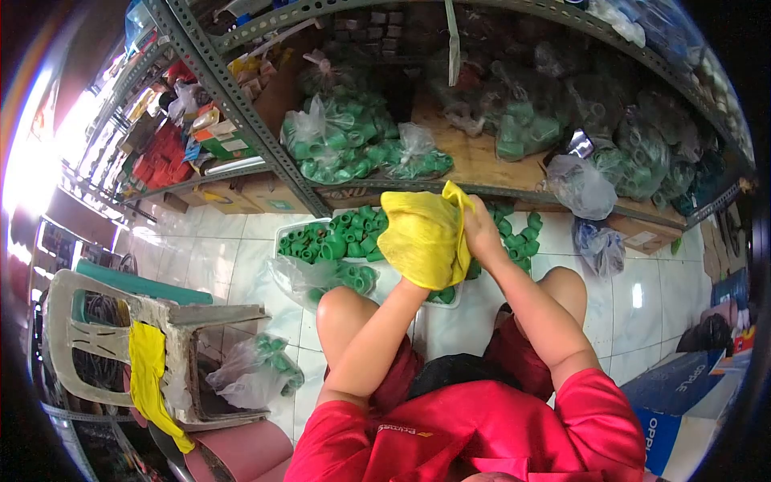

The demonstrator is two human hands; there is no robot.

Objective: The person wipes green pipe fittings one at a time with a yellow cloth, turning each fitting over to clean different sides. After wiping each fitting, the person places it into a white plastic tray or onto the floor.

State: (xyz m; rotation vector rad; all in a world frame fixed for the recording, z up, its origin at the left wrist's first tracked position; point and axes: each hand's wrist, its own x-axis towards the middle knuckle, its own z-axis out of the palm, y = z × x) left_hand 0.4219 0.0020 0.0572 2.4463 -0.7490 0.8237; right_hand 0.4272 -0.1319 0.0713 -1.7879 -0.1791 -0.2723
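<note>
A yellow cloth (pixel 422 237) is held up in front of me, over a shallow white tray (pixel 280 233) of green plastic pipe fittings (pixel 353 233). My right hand (pixel 480 233) grips the cloth's bunched right edge, fingers closed on it. The cloth covers my left hand, so only the wrist shows below it and its fingers are hidden. More green fittings (pixel 522 241) lie to the right of my right hand. Just left of my knee, a clear plastic bag (pixel 309 277) with green fittings rests by the tray.
Metal shelving (pixel 297 181) ahead carries bagged green fittings (pixel 337 136). At left stands a worn plastic chair (pixel 72 321) with another yellow cloth (pixel 148 369) draped over it. A bag of fittings (pixel 257 369) lies on the tiles beside it. Blue-and-white boxes (pixel 675 394) are at right.
</note>
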